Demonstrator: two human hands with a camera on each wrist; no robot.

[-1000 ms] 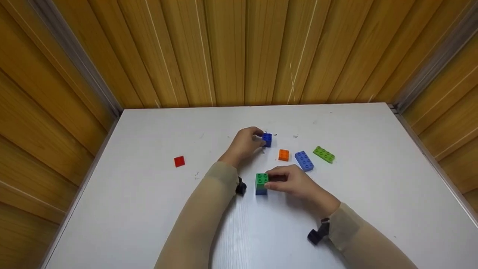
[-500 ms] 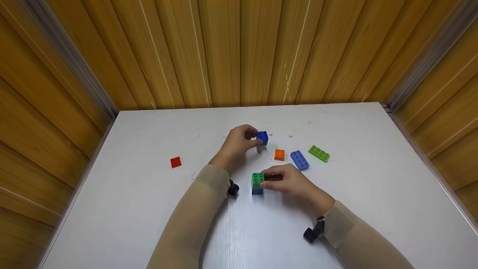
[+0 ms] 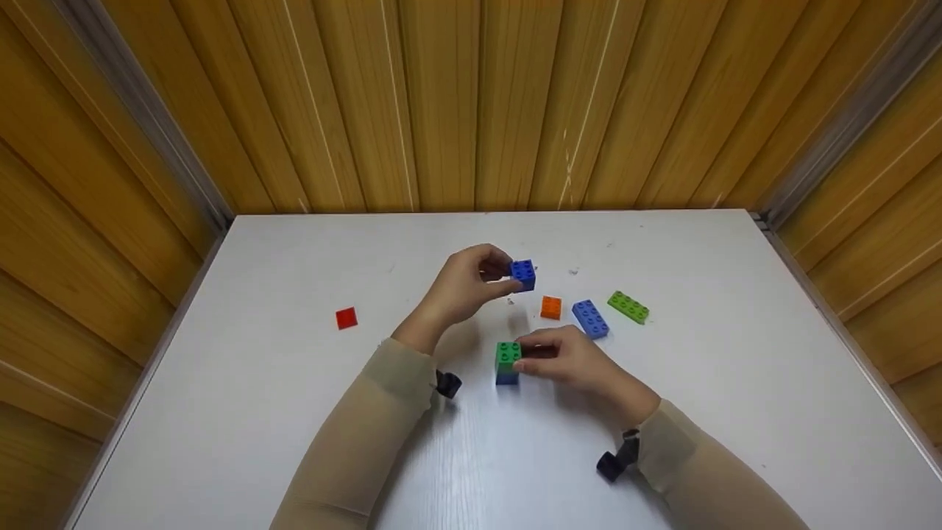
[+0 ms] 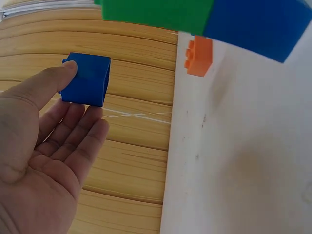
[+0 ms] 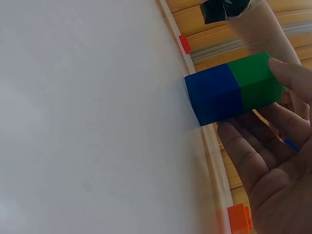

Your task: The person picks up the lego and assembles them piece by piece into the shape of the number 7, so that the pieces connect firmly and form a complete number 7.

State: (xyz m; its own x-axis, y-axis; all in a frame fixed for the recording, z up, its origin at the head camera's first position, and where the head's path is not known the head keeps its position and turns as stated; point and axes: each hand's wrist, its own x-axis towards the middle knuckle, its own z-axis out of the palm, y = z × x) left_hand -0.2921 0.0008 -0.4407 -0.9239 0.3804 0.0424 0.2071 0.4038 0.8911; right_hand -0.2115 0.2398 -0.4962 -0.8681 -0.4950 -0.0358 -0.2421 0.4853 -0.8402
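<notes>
Head view: our left hand (image 3: 467, 287) pinches the blue brick (image 3: 523, 274) between thumb and fingers, studs up, with its shadow on the table (image 3: 191, 397) below, so we read it as lifted. Our right hand (image 3: 578, 361) pinches the stack, green brick (image 3: 508, 356) on top of the lower blue brick (image 3: 507, 377), upright and nearer to us. Orange brick (image 3: 550, 308) sits near both hands, so we should route the left fingers around it. Step in hand, as we judge it: carry with the left, steady with the right.

Left wrist view: thumb on one side wall close to the studs, fingertips on the opposite side, hollow underside uncovered. Good grip; we should hold it level and leave that underside unblocked. A light squeeze should do; too much could twist the brick.

Right wrist view: thumb and fingers pinch the green brick from its sides, one fingertip by the lower blue brick. Can't tell if the base bears fully on the table; we'd seat it flat and leave the top studs uncovered.
</notes>
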